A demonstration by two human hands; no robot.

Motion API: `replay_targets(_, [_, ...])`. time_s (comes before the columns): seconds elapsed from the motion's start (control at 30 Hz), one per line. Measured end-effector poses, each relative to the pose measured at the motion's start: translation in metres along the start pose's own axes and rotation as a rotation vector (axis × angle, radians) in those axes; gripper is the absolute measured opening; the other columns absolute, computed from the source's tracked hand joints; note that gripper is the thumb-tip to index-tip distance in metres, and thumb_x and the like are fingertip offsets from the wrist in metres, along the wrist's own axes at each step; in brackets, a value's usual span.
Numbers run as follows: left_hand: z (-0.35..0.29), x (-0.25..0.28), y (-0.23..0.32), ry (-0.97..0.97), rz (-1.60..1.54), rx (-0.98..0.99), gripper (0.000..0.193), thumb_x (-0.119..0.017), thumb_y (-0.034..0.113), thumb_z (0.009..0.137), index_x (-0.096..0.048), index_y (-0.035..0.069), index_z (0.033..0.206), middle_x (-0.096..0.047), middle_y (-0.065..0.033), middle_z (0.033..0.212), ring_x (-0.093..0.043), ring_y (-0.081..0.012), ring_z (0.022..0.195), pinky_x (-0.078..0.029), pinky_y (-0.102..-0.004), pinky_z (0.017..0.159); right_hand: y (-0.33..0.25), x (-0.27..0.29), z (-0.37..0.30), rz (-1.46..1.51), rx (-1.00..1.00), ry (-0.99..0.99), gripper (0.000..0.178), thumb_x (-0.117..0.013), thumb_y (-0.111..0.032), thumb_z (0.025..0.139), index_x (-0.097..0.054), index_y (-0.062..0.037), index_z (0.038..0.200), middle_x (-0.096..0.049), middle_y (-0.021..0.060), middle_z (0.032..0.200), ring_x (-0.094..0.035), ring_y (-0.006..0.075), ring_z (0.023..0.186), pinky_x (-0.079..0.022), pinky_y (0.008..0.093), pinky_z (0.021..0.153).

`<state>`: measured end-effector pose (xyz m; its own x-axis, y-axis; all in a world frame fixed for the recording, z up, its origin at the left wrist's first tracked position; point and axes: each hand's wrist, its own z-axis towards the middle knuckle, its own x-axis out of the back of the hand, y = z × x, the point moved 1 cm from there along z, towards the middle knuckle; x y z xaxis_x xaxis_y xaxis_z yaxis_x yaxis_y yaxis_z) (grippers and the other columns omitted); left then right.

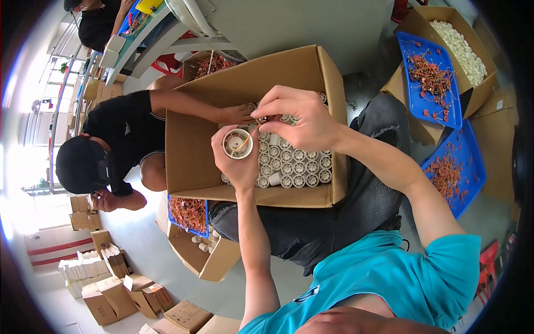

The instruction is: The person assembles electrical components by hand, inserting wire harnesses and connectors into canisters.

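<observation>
My left hand [242, 173] is closed around a round white plastic housing [237, 143], its open end facing up. Inside it show a ribbed disc and a yellow-orange wire. Just to the right, my right hand [305, 119] pinches a small dark part [263, 118] with thin wires, between thumb and fingertips. Both hands are over a large open cardboard box [192, 150], where rows of similar white housings [286, 167] stand packed. A co-worker's hand [236, 114] reaches into the box from the left, close to my fingertips.
A co-worker in black [122, 133] crouches at the left. Blue trays of red-orange wired parts [431, 83] [449, 172] lie at the right, near a carton of white pieces [459, 50]. Another blue tray [189, 216] rests on a carton at lower left. Cartons [108, 300] stand beyond.
</observation>
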<state>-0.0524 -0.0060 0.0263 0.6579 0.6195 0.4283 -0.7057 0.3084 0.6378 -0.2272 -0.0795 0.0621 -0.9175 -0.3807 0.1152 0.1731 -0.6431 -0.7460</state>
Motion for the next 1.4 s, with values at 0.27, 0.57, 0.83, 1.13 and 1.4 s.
replay_targets(0.27, [0.000,-0.003,-0.002,-0.002,-0.066,0.025,0.043,-0.083,0.003,0.071,-0.057,0.003,0.106,-0.060,-0.0081,0.098,-0.061,-0.0184,0.086,-0.050,-0.0290,0.077,0.003,-0.003,-0.003,-0.078,0.053,-0.015,0.023,-0.076,0.003,0.074,-0.072,-0.0017,0.097,-0.066,0.0083,0.093,-0.067,0.0214,0.080,-0.055,0.0305,0.068])
replay_targets(0.57, [-0.007,-0.009,-0.001,-0.135,-0.014,-0.016,0.050,-0.081,-0.002,0.064,-0.059,0.004,0.108,-0.063,-0.0119,0.102,-0.062,-0.0287,0.091,-0.051,-0.0363,0.081,0.011,-0.010,-0.010,-0.245,0.082,-0.125,0.017,-0.076,-0.004,0.072,-0.071,-0.0023,0.088,-0.065,0.0070,0.095,-0.064,0.0251,0.085,-0.053,0.0346,0.072])
replay_targets(0.83, [-0.011,-0.019,0.001,-0.160,0.065,-0.090,0.042,-0.074,-0.004,0.069,-0.059,0.002,0.108,-0.063,-0.0083,0.095,-0.062,-0.0187,0.081,-0.051,-0.0287,0.075,0.020,-0.024,-0.018,-0.182,-0.141,-0.222,0.016,-0.077,-0.011,0.071,-0.072,-0.0039,0.085,-0.060,0.0086,0.110,-0.059,0.0260,0.098,-0.050,0.0381,0.083])
replay_targets(1.13, [-0.013,-0.017,0.003,-0.158,-0.025,-0.004,0.046,-0.074,-0.006,0.066,-0.058,0.004,0.108,-0.063,-0.0135,0.101,-0.064,-0.0297,0.089,-0.053,-0.0363,0.077,0.012,-0.026,-0.019,-0.210,-0.287,-0.264,0.015,-0.074,-0.010,0.075,-0.075,-0.0041,0.088,-0.063,0.0091,0.106,-0.061,0.0272,0.096,-0.050,0.0379,0.084])
replay_targets(1.4, [-0.011,-0.018,0.001,-0.129,-0.023,0.008,0.046,-0.077,-0.003,0.066,-0.059,0.003,0.107,-0.064,-0.0131,0.100,-0.064,-0.0303,0.088,-0.052,-0.0374,0.078,0.010,-0.027,-0.020,-0.183,-0.299,-0.190,0.016,-0.069,-0.011,0.080,-0.076,-0.0036,0.092,-0.066,0.0105,0.104,-0.065,0.0281,0.092,-0.051,0.0373,0.084])
